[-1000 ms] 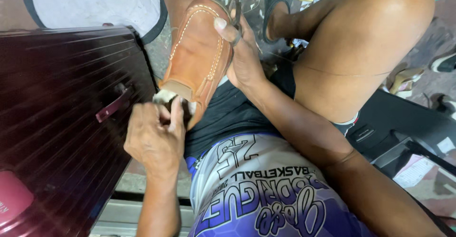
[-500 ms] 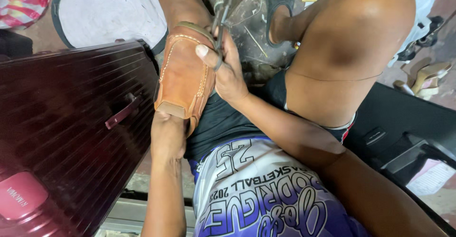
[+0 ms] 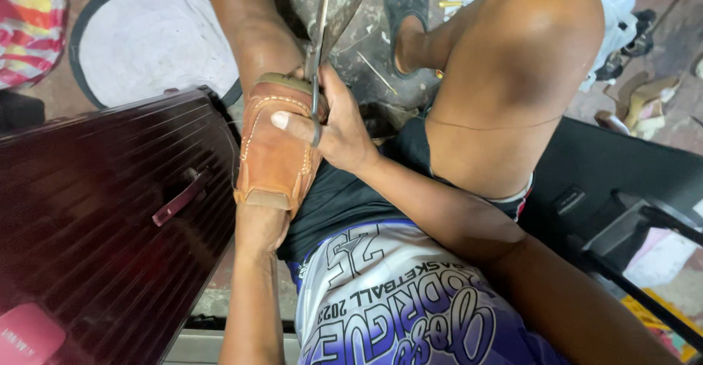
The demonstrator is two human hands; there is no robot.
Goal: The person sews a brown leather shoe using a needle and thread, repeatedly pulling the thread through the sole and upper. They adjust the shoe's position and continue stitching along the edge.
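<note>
Two bare hands work on one tan leather shoe (image 3: 274, 149), which rests on the seated person's lap, toe end away from the body, just beside the right edge of a dark ribbed suitcase (image 3: 110, 218). Left hand (image 3: 260, 229): under the heel end of the shoe, supporting it from below; its fingers are hidden, so whether they are curled or spread cannot be told. Right hand (image 3: 333, 127): closed around the handles of a pair of scissors (image 3: 326, 32), thumb pressed flat across the shoe's upper, blades parted and pointing away over the littered floor (image 3: 366, 50). Raised right knee (image 3: 512, 65) to the right of the shoe; a white round mat (image 3: 146, 50) lies beyond the suitcase's far edge.

Step in hand, as judged: trimming at the toe end or rim of the shoe, with the blades near but apparently not yet closed on the material. A next cut would call for a steady hold from below and for the blades to be aligned with the edge before they close, thumb kept clear.
</note>
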